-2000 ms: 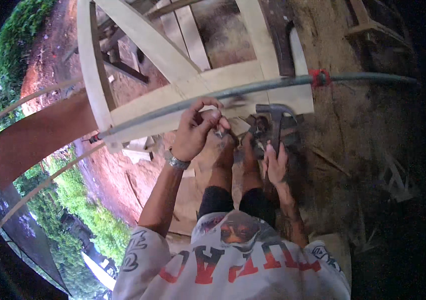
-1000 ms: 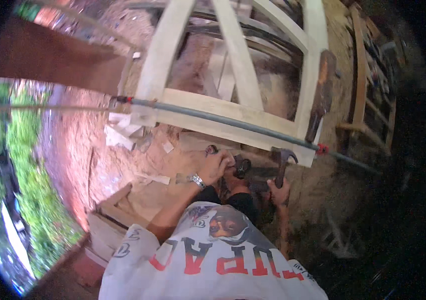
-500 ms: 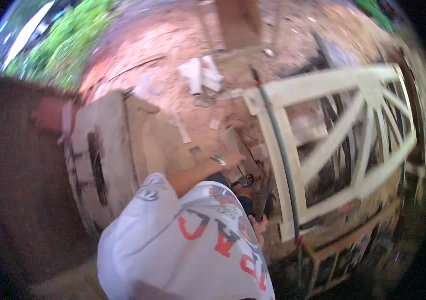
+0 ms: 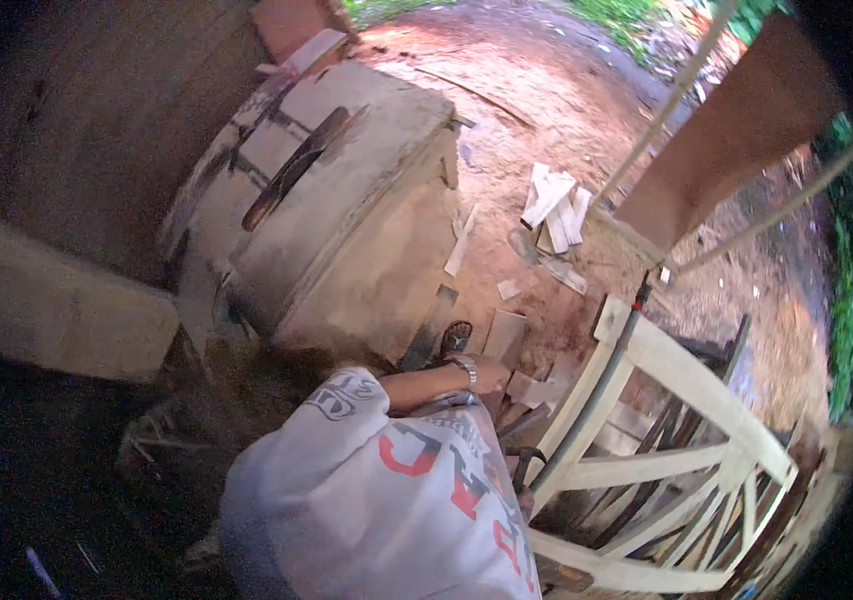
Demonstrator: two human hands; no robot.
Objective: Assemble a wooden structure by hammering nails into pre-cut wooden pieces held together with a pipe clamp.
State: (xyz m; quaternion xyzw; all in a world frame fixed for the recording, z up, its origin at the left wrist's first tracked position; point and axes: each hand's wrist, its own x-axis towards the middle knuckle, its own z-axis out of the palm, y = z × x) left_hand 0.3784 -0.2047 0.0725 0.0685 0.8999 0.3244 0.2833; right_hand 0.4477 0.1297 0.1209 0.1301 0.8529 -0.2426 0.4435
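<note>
My left hand (image 4: 490, 376), with a metal watch on the wrist, is in front of my body above some wood offcuts. Its fingers are too unclear to read. Of my right hand (image 4: 525, 502) only a small part shows beside the shirt, near a dark curved piece (image 4: 527, 458); its fingers are hidden. To the right stands a pale wooden frame (image 4: 652, 467) with fanned spokes. A grey bar clamp (image 4: 602, 375) with a red end runs along the frame's near side.
A large worn wooden workbench (image 4: 357, 190) stands at the left, a dark slotted piece on top. Pale wood scraps (image 4: 557, 207) lie on the reddish dirt floor ahead. A brown board (image 4: 737, 130) rises at the far right between thin poles. My sandalled foot (image 4: 457, 338) is below.
My view has swung left, so the bench and frame sit further right and lower in it. My left hand stays in front of my body; my right hand is now more hidden.
</note>
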